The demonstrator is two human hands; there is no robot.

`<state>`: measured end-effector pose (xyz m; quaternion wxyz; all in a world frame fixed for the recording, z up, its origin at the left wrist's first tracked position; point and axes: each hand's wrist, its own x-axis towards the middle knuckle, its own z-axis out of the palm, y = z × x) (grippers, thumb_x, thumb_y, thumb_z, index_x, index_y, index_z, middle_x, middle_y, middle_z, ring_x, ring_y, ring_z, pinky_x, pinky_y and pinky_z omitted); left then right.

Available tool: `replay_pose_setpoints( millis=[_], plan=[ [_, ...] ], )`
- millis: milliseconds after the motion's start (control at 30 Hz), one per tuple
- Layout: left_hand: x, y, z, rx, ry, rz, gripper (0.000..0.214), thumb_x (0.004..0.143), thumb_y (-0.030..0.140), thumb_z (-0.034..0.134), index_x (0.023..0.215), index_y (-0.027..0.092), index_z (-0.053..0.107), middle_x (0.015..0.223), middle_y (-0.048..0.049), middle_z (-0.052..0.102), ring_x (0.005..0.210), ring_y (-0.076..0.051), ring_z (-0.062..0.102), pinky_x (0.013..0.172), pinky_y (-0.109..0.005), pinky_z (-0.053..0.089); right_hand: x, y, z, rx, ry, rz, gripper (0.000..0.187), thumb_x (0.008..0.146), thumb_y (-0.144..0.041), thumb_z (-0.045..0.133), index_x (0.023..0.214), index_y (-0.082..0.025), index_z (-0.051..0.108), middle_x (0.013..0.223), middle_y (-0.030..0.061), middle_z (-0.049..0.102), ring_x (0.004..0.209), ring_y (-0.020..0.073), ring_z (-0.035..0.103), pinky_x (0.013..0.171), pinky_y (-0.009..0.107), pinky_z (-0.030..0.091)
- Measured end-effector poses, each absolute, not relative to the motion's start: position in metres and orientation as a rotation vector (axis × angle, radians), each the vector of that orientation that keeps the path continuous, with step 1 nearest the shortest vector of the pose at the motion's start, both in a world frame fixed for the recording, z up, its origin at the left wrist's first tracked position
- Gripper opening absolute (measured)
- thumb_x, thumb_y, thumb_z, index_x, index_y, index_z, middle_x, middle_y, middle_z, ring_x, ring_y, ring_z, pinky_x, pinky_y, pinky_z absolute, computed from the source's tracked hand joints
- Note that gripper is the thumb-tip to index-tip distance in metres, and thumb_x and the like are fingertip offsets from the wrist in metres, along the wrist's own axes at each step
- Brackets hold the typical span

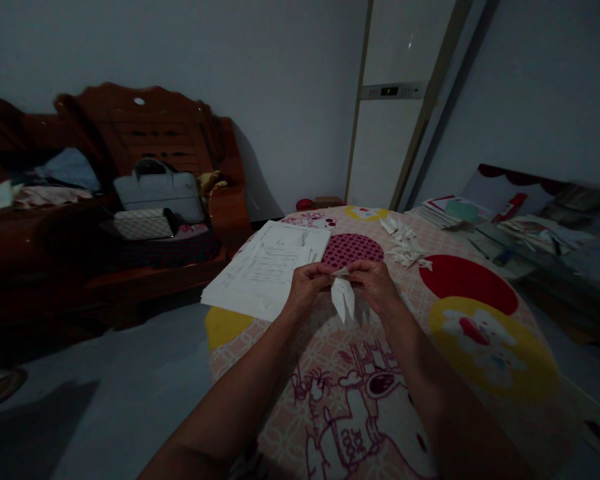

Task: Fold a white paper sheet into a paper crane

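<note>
Both of my hands are raised over a round table and pinch a small folded piece of white paper [343, 297] between them. My left hand [307, 285] grips its left end with fingers closed. My right hand [375, 283] holds the right end the same way. The paper's pointed flaps hang down below my fingers. A stack of white printed sheets [267, 267] lies on the table just beyond my left hand. Several small folded white paper pieces [404, 243] lie in a loose heap beyond my right hand.
The table wears a pink cartoon-print cloth [370, 393] with red and yellow circles. Books and papers [480, 223] crowd its far right side. A dark wooden bench [145, 200] with a grey bag stands at the left. A tall white cabinet [390, 100] stands behind.
</note>
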<state>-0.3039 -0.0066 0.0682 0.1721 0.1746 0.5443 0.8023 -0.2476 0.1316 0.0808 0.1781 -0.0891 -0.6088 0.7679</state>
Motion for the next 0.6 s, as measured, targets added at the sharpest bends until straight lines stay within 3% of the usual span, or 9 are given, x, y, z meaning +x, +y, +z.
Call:
replay_pose_setpoints(
  millis=[300, 600],
  plan=[
    [-0.3067, -0.0089, 0.069, 0.525, 1.558, 2.284, 0.01, 0.061, 0.02, 0.069, 0.069, 0.014, 0.071, 0.06, 0.0004, 0.064, 0.054, -0.011, 0.058, 0.06, -0.026, 0.05, -0.2502, 0.1312, 0.0809, -0.151, -1.879, 1.806, 0.013, 0.058, -0.015, 0.06, 0.057, -0.021, 0.071, 0.056, -0.0008, 0.064, 0.054, 0.0131, 0.053, 0.055, 0.026, 0.04],
    [-0.3081, -0.0079, 0.0648, 0.552, 1.55, 2.258, 0.027, 0.06, 0.026, 0.08, 0.081, 0.014, 0.068, 0.062, 0.0006, 0.067, 0.054, -0.011, 0.058, 0.06, -0.024, 0.048, -0.2503, 0.1322, 0.0785, 0.062, -1.98, 1.474, 0.016, 0.065, -0.013, 0.062, 0.059, -0.023, 0.073, 0.066, 0.0015, 0.066, 0.069, 0.0184, 0.061, 0.068, 0.031, 0.046]
  ],
)
